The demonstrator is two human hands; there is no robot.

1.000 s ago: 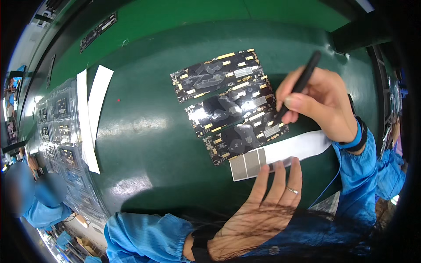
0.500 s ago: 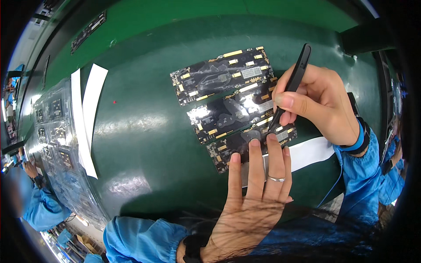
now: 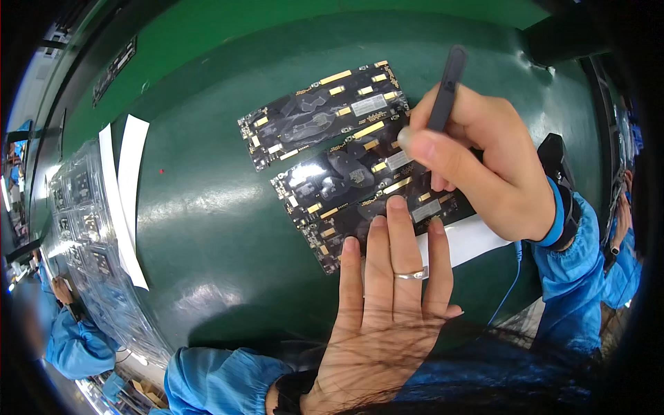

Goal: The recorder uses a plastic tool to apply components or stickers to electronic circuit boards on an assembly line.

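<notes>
— What's changed?
— L hand (image 3: 380, 311) has its fingertips off the white strip (image 3: 477, 241), now on nearest PCB (image 3: 362, 220) on the tabletop (image 3: 200, 256); fingers spread, gripping nothing. Prob. bracing it for the work.
— & R hand (image 3: 494, 173)?
— Fingers closed round a black tool (image 3: 448, 86), over middle PCB's (image 3: 346, 173) R end. Tip's hidden, can't tell if it's touching.
</notes>
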